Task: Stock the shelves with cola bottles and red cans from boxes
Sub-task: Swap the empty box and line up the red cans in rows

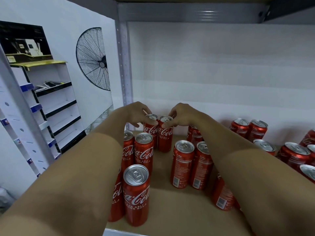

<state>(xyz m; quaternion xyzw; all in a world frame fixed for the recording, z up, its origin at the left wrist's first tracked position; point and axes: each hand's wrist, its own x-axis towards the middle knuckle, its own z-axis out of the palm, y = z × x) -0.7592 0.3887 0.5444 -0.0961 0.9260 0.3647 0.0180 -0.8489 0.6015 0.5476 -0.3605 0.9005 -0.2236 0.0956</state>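
Note:
Two red cola cans stand side by side at the back of the brown shelf board (177,210). My left hand (136,114) grips the top of the left can (150,132), and my right hand (180,116) grips the top of the right can (165,137). Both cans stand upright and touch each other. Several more red cans stand in pairs on the shelf: one pair (143,149) just in front, a nearer can (136,193) at the front left, and another pair (184,164) under my right forearm. No bottles or boxes are in view.
More red cans (248,128) stand along the right side of the shelf. A grey metal upright (123,65) frames the shelf's left side and a shelf beam (187,12) runs overhead. A black fan (93,58) and a white display rack (56,106) are at the left.

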